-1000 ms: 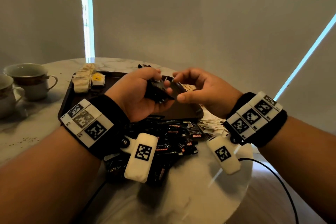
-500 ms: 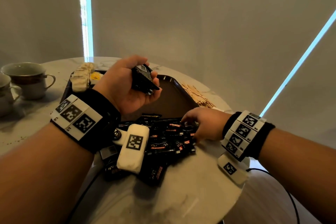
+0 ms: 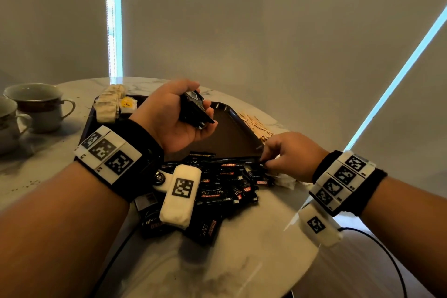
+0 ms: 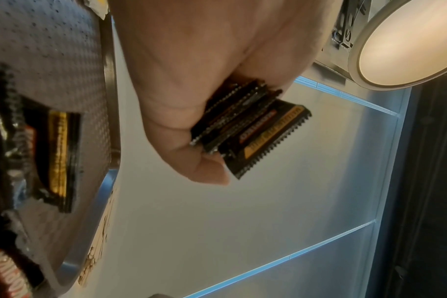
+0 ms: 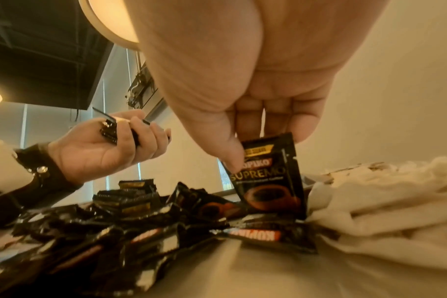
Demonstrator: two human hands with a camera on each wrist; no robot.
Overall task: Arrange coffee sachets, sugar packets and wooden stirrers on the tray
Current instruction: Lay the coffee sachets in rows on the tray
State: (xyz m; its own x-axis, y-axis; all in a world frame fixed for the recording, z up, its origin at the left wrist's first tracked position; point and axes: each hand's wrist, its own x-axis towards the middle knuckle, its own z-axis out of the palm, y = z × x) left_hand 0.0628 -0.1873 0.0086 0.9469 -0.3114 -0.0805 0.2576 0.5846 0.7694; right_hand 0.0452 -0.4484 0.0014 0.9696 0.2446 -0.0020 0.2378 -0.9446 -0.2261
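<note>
Left hand (image 3: 169, 116) grips sachet stack (image 3: 194, 110) above tray (image 3: 232, 138) | right hand (image 5: 242, 90) pinches one sachet (image 5: 269, 177) beside tray | advice: lift clear, add squarely to stack.

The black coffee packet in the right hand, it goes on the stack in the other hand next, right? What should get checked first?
1. Right hand has the coffee sachet: ok, thumb and fingers pinch its top edge.
2. Sachet free of the pile: cannot tell, its lower edge sits at the heap.
3. Left hand holds the stack of sachets firmly: ok, fingers curl round it.
4. Stack edges lined up: not ok, one sachet sticks out.
5. Space on the tray: ok, its middle is bare.
6. Only one sachet pinched: ok, as far as the right wrist view shows.
</note>
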